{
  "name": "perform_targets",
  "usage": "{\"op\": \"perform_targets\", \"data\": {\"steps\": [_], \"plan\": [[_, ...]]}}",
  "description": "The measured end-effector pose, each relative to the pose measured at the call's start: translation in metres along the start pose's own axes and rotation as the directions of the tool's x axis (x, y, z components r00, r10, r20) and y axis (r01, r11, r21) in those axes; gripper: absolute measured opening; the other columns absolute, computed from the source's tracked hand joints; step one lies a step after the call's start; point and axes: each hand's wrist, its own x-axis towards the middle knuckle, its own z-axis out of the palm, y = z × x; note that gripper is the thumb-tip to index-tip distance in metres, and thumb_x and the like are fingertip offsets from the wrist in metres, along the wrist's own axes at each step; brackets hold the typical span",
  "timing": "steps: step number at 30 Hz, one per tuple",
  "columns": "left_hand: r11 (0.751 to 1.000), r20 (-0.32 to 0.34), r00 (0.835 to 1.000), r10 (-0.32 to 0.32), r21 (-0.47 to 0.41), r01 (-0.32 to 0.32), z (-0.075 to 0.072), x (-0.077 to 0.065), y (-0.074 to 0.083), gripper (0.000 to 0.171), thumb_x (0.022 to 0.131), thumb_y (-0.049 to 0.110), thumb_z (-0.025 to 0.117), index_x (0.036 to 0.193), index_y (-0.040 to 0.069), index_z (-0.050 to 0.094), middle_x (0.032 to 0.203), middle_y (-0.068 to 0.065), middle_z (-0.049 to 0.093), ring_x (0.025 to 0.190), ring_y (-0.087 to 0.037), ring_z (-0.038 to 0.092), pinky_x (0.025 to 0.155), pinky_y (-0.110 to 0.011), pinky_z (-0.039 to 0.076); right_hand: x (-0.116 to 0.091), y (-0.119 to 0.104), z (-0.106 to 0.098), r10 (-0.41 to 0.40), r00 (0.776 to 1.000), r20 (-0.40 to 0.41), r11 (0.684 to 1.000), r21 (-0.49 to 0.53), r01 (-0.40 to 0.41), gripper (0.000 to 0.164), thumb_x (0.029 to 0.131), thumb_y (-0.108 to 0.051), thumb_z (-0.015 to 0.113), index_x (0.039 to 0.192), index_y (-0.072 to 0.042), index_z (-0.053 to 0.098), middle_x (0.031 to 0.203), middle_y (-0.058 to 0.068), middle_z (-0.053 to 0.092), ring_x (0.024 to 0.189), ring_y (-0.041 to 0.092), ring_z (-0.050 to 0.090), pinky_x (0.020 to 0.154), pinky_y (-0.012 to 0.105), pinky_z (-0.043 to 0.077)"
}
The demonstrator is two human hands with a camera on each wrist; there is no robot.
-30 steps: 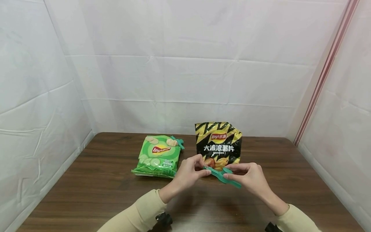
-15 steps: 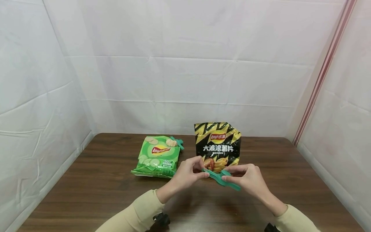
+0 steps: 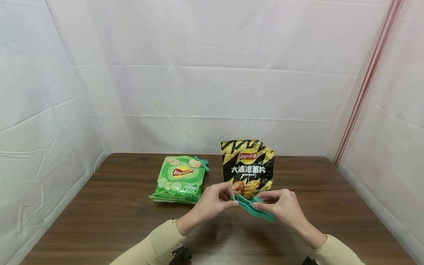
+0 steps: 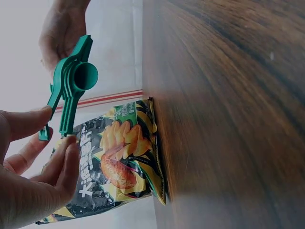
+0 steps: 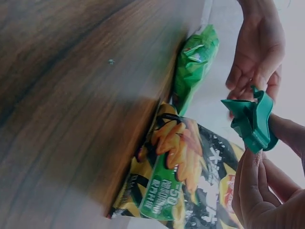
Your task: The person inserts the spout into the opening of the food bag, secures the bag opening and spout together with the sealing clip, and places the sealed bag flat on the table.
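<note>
Between my two hands, above the table, is a green bag clip with a round spout (image 3: 249, 207). My left hand (image 3: 212, 201) holds its left end between thumb and fingers. My right hand (image 3: 287, 208) pinches it beside the spout. In the left wrist view the clip's two bars (image 4: 70, 112) stand apart at the left hand's end, thumb on one, fingertips by the other. Behind the hands a black and yellow Lay's chip bag (image 3: 248, 167) stands upright, its top right corner cut off; its lower edge is partly hidden.
Left of the black bag lies a green Lay's chip bag (image 3: 180, 177). Another green bag clip (image 3: 202, 163) sits at its upper right corner. The brown wooden table (image 3: 109, 213) ends at a white cloth wall (image 3: 198, 92), with more white cloth at both sides.
Both hands and the clip have come slightly lower, towards the person. The clip's bars now show apart at its left end. Both bags stay in place.
</note>
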Motion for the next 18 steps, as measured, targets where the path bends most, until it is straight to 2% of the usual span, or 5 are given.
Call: {"op": "perform_targets", "data": {"steps": [3,7,12,18], "plan": [[1.000,-0.006,1.000,0.008,0.016,-0.008,-0.0002,-0.0018,-0.0013,0.014,0.081,0.016,0.076,0.081,0.014,0.062,0.086,-0.002,0.061,0.075,-0.012,0.060,0.066,-0.023,0.052,0.0003,0.0020,0.0019,0.017,1.000,-0.004,1.000,-0.009,-0.017,0.026,0.068,-0.037,0.084,0.086,-0.020,0.077,0.078,-0.003,0.073,0.067,0.007,0.067,0.059,0.022,0.054],[1.000,0.018,1.000,-0.006,-0.008,0.006,-0.0002,-0.0016,-0.0028,0.013,0.081,0.013,0.076,0.082,0.012,0.062,0.079,-0.002,0.063,0.067,-0.011,0.057,0.060,-0.022,0.048,0.0001,0.0031,0.0036,0.036,0.999,-0.001,0.999,-0.024,-0.036,0.026,0.068,-0.037,0.085,0.084,-0.020,0.077,0.073,-0.004,0.071,0.065,0.007,0.066,0.058,0.023,0.053],[0.998,0.065,0.998,-0.025,-0.049,0.028,-0.0012,-0.0022,-0.0041,0.012,0.081,0.011,0.075,0.084,0.011,0.063,0.080,-0.002,0.066,0.071,-0.010,0.062,0.061,-0.023,0.049,-0.0019,0.0013,0.0055,0.071,0.997,0.007,0.997,-0.036,-0.070,0.025,0.067,-0.037,0.085,0.082,-0.019,0.076,0.071,-0.004,0.070,0.064,0.008,0.065,0.058,0.024,0.052],[0.997,0.081,0.995,-0.051,-0.053,0.055,-0.0024,-0.0041,0.0013,0.011,0.079,0.009,0.076,0.083,0.009,0.066,0.078,-0.004,0.068,0.069,-0.009,0.063,0.060,-0.020,0.048,-0.0033,0.0006,0.0085,0.111,0.994,0.016,0.993,-0.032,-0.111,0.025,0.065,-0.037,0.086,0.080,-0.020,0.076,0.071,-0.004,0.070,0.065,0.008,0.065,0.058,0.025,0.052]]}}
